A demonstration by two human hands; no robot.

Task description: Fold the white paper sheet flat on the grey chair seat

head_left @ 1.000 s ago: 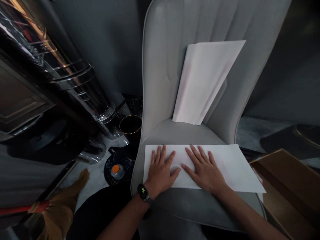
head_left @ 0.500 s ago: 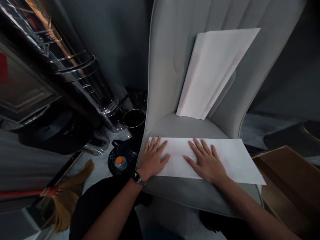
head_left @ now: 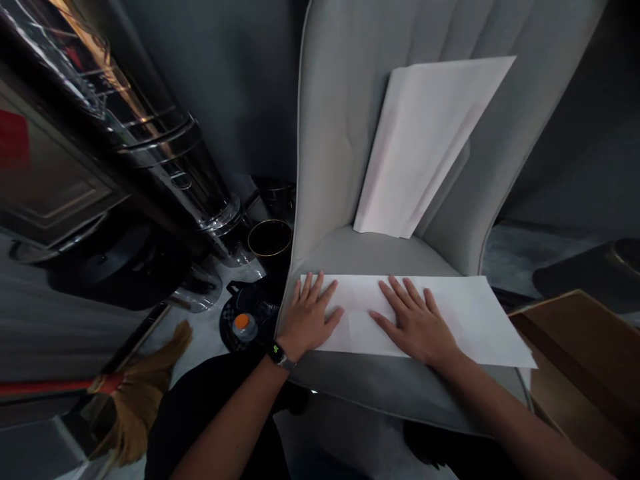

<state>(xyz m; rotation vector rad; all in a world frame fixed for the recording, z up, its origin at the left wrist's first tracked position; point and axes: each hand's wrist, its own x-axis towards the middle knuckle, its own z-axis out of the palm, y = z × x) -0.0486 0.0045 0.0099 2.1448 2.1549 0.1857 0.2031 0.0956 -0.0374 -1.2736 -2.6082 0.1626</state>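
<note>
A long white sheet of paper (head_left: 470,320) lies across the seat of a grey padded chair (head_left: 360,383), its right end reaching past the seat's side. On its left part my left hand (head_left: 310,317) rests flat, fingers spread, a watch (head_left: 279,353) on the wrist. My right hand (head_left: 417,323) is pressed flat near the sheet's middle, thumb and fingers apart. Neither hand grips anything. Behind the sheet, a folded white paper piece (head_left: 425,147) leans upright against the chair's backrest.
An open cardboard box (head_left: 580,360) stands right of the chair. To the left are a straw broom (head_left: 135,400) with a red handle, a bottle with an orange cap (head_left: 243,322), a dark gold-rimmed bin (head_left: 270,238) and shiny plastic-wrapped cylinders (head_left: 185,173).
The view has shifted very slightly. Both hands stay flat on the paper in the same places, and the sheet has not visibly moved on the seat.
</note>
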